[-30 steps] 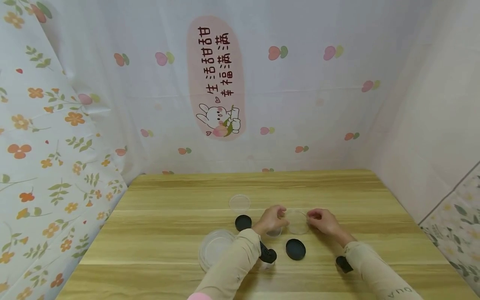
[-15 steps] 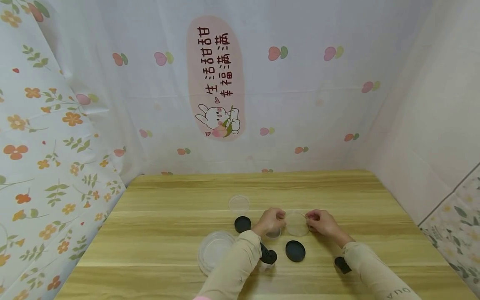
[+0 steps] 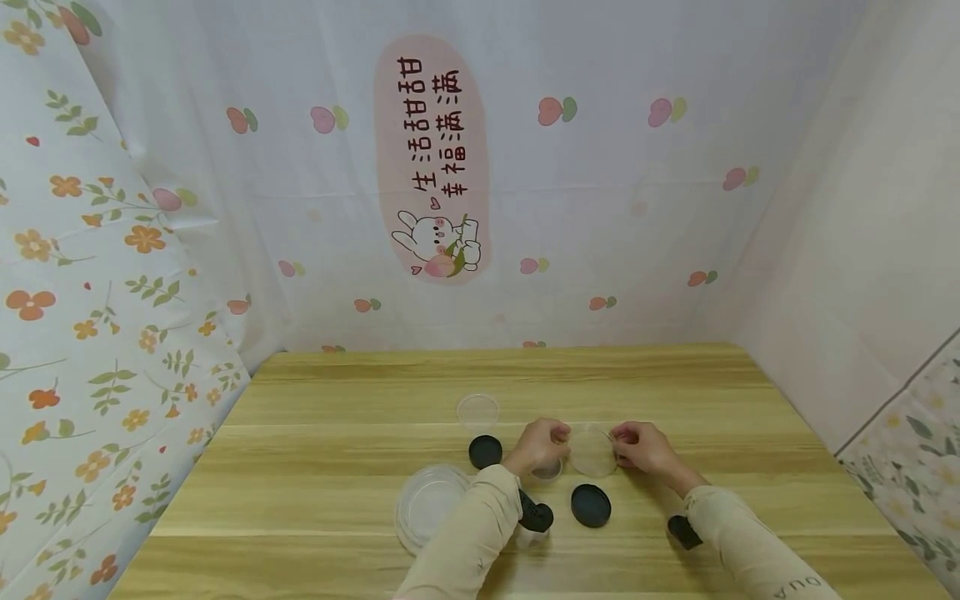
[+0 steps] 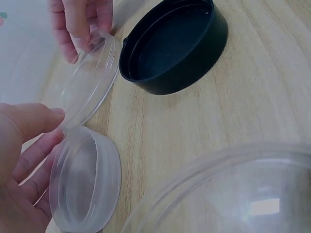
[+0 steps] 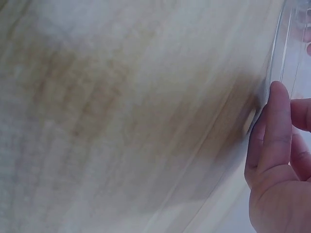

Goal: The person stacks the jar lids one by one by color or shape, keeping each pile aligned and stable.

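Note:
A clear round lid (image 3: pixel 593 451) lies between both hands, tilted slightly in the left wrist view (image 4: pixel 90 80). My left hand (image 3: pixel 539 446) pinches its left edge with thumb and fingers. At the opposite edge my right hand (image 3: pixel 647 448) pinches the rim, its thumb and fingertips on the plastic in the right wrist view (image 5: pixel 279 160). Beside the left fingers stands a small translucent round piece (image 4: pixel 85 179), partly hidden by that hand in the head view. A black round lid (image 3: pixel 591 505), hollow side up, is nearer the body.
Left of my left hand are a smaller black round lid (image 3: pixel 485 452) and a thin clear disc (image 3: pixel 477 412) behind it. A large clear round container or lid (image 3: pixel 429 503) lies by the left forearm, which partly covers it. Patterned cloth hangs behind the wooden table (image 3: pixel 315 467).
Between the earlier frames and now, the left fingers have closed in on the clear lid's left edge. The right hand stays at the other edge, and the lid has shifted very slightly left.

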`<control>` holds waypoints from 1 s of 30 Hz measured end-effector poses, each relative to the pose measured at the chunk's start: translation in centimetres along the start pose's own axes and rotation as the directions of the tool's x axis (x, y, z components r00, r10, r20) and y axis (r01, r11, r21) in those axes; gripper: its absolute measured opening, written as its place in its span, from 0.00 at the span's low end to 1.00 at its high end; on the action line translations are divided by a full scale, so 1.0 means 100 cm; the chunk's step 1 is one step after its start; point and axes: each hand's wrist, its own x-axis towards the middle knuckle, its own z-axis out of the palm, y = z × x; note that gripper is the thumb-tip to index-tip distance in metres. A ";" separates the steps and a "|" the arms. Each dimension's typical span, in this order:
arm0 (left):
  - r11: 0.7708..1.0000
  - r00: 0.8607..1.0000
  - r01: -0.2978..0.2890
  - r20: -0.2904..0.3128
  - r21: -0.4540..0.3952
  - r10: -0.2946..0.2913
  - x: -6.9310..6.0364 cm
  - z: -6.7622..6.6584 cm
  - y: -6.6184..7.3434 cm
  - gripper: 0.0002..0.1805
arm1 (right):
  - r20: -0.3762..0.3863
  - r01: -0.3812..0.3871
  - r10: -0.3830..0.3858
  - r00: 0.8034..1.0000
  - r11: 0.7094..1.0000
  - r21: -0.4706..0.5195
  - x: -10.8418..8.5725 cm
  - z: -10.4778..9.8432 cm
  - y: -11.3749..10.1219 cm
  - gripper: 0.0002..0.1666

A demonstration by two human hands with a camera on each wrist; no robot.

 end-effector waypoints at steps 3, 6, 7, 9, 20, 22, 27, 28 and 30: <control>1.000 1.000 -0.006 -0.010 -0.014 0.006 -0.002 -0.002 -0.001 0.14 | 0.000 0.017 -0.017 1.000 1.000 -0.002 0.000 0.001 -0.002 0.14; 0.999 1.000 -0.001 -0.026 -0.046 0.000 -0.003 -0.005 0.000 0.14 | -0.019 0.040 -0.040 0.999 0.999 -0.022 0.000 0.000 -0.004 0.13; 0.998 0.999 -0.003 -0.033 -0.056 0.001 -0.004 -0.006 0.001 0.14 | -0.029 0.054 -0.055 0.998 0.998 -0.040 0.000 0.000 -0.005 0.13; 0.997 0.999 -0.004 -0.044 -0.071 0.001 -0.005 -0.008 0.002 0.15 | -0.043 0.084 -0.088 0.995 0.994 -0.071 0.000 -0.001 -0.008 0.13; 0.995 0.997 -0.006 -0.077 -0.099 -0.002 -0.003 -0.015 0.009 0.16 | -0.087 0.132 -0.138 0.987 0.989 -0.066 -0.001 -0.004 -0.024 0.14; 0.994 0.997 -0.002 -0.079 -0.110 -0.007 -0.003 -0.017 0.010 0.17 | -0.089 0.133 -0.139 0.986 0.989 -0.062 -0.002 -0.004 -0.026 0.14; 0.992 0.996 -0.013 -0.093 -0.128 0.001 -0.005 -0.020 0.013 0.16 | -0.089 0.140 -0.146 0.985 0.988 -0.066 -0.004 -0.005 -0.031 0.15; 0.992 0.995 -0.021 -0.103 -0.122 0.008 -0.005 -0.021 0.014 0.15 | -0.087 0.145 -0.150 0.985 0.987 -0.069 -0.004 -0.005 -0.032 0.15; 0.994 0.991 -0.038 -0.129 -0.101 0.025 -0.005 -0.023 0.014 0.14 | -0.084 0.156 -0.162 0.983 0.985 -0.070 -0.004 -0.005 -0.033 0.15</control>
